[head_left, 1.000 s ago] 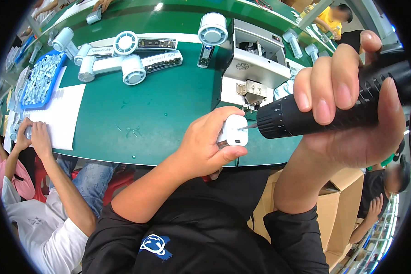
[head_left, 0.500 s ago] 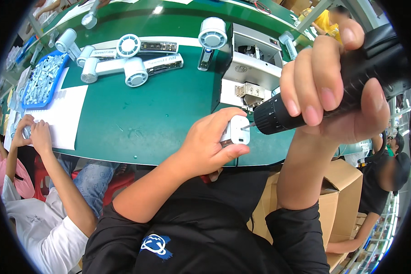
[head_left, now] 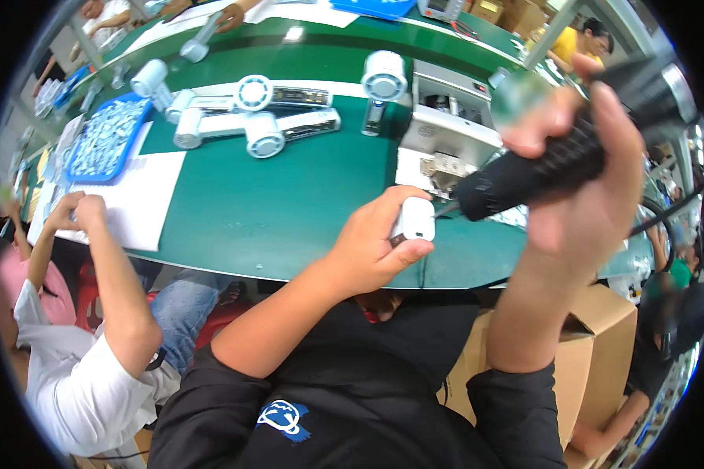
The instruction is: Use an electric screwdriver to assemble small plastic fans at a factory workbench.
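Note:
My left hand [head_left: 368,246] grips a small white device with a rounded end [head_left: 418,219], thumb below it and fingers over the top. A small dark slot shows in its white face, and most of its body is hidden by the hand. Wrapped around a black electric screwdriver [head_left: 497,187], my right hand [head_left: 579,187] is raised on the right, partly blurred. The screwdriver's thin bit points left at the white device's right edge; whether they touch I cannot tell.
On the green table [head_left: 235,203] lie several pale handheld fans [head_left: 264,134]; another fan [head_left: 384,76] stands beside a grey metal machine [head_left: 454,117]. A blue tray [head_left: 111,141] of small parts is at left, near a co-worker's hands [head_left: 82,209]. A cardboard box [head_left: 602,336] stands below right.
The screwdriver has pulled slightly right, and its bit has shifted from the middle of the white face to its edge. My right hand has loosened some fingers. The whole view has shifted.

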A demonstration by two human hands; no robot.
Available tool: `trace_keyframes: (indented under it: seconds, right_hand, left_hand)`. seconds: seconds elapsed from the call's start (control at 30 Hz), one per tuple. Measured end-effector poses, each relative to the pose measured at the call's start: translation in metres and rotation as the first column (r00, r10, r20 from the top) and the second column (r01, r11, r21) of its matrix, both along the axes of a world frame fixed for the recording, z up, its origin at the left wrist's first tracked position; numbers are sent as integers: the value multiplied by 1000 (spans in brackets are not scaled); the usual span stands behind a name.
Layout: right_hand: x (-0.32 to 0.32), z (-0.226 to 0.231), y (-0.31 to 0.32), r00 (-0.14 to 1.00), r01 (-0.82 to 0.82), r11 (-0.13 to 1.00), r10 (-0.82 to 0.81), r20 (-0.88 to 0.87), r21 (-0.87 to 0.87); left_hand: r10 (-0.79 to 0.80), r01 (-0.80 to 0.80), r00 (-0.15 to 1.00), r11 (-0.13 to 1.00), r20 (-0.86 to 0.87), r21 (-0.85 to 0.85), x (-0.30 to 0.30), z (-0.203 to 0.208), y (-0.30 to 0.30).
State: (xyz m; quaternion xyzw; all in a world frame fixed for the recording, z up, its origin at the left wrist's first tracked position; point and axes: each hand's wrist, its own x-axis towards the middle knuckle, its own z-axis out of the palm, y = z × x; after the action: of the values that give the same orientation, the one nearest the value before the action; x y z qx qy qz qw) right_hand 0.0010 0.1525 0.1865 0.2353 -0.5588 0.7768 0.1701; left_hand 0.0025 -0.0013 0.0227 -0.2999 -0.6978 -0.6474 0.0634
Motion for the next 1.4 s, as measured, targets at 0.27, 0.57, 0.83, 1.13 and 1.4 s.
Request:
trace_keyframes:
  seconds: [0.27, 0.57, 0.83, 1.13, 1.4]
  right_hand:
    - [32, -40, 45, 992, 122, 981, -125, 13, 151]
    - [36, -118, 44, 949, 37, 995, -63, 308, 90]
    - [25, -156, 33, 870, 192, 979, -205, 448, 75]
    - [70, -191, 6, 857, 460, 842, -504, 106, 280]
    - [40, -84, 74, 618, 525, 805, -583, -527, -275]
  left_hand:
    - [449, -366, 885, 833, 120, -415, -36, 63, -88]
    - [696, -388, 712, 276, -95, -879, -101, 32, -199]
    - [394, -435, 851, 155, -348, -887, -95, 3, -195]
    - [348, -401, 889, 905, -298, -141, -60, 19, -25]
    - [483, -469, 872, 777, 80, 419, -104, -20, 1]
